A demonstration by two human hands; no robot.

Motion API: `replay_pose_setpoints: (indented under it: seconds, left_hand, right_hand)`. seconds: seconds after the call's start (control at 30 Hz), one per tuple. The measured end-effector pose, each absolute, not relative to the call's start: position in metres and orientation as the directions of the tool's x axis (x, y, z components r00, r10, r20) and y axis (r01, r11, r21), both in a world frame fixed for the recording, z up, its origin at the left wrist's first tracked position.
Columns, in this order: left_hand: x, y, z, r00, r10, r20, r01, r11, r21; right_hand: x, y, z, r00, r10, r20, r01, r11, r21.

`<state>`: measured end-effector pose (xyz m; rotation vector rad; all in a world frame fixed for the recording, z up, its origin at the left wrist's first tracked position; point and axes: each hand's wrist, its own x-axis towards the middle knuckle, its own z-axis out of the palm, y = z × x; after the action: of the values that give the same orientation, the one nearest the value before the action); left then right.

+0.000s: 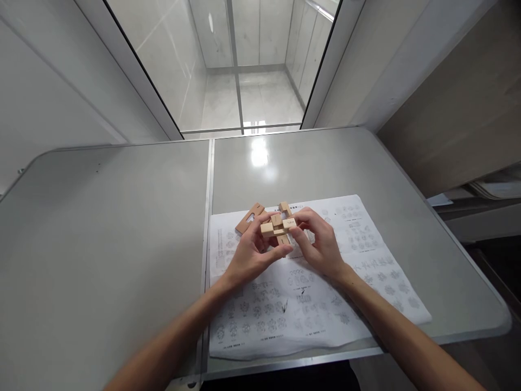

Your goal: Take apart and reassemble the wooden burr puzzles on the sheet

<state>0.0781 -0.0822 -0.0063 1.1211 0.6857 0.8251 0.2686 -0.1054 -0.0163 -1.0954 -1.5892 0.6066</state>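
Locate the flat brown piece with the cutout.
In the head view, just left of centre, the flat brown piece is just beyond the left hand, near the far edge of the printed sheet.

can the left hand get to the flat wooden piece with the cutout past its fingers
Probably yes: the flat wooden piece lies just beyond the left hand, its outer end uncovered. That hand grips the wooden blocks, though, so it would likely have to leave them to the right hand first.

Bare fingers and 2 slim bare forearms, with black clothing below.
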Motion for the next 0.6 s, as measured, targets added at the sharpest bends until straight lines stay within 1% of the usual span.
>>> replay_pose_setpoints:
  seconds: [0.23, 0.37, 0.6]
  left_hand:
    - [0.0777, -0.0846, -0.0046, 0.510, 0.860, -0.001, -0.141, 0.084, 0.986]
    - [0.0790, -0.0863, -0.0027, 0.508, 0.860, 0.045, -0.138, 0.029, 0.990]
    - [0.0773, -0.0865, -0.0106, 0.469, 0.877, 0.106, -0.087, -0.074, 0.993]
  right_hand:
    - [0.2676, -0.1057, -0.0156, 0.004, 0.897, 0.442, 0.345, 0.413, -0.843]
    - [0.2680, -0.1053, -0.0146, 0.016, 0.910, 0.414, 0.343, 0.384, -0.857]
    - [0.2683, -0.1062, -0.0132, 0.008, 0.940, 0.342, 0.277, 0.327, -0.904]
